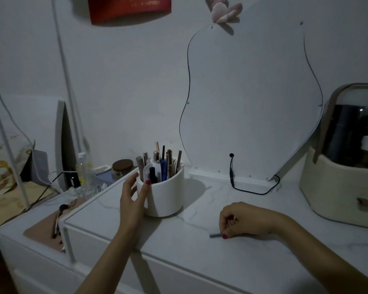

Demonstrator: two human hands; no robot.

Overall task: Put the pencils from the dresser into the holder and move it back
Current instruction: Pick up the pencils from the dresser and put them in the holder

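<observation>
A round white holder (165, 195) stands on the white marbled dresser top (221, 262), left of centre, filled with several pencils and makeup pens (160, 164) standing upright. My left hand (133, 198) wraps the holder's left side, thumb on the front wall near the rim. To the right, my right hand (240, 220) rests on the dresser top, fingers curled down onto a short dark pencil (215, 235) that lies flat; only its left end shows beyond my fingertips.
A curvy backboard (251, 98) leans on the wall behind, with a black cable (253, 190) at its foot. A cream storage case (344, 183) stands at the right edge. A lower side cabinet (30, 240) with brushes, a jar and a bottle sits on the left.
</observation>
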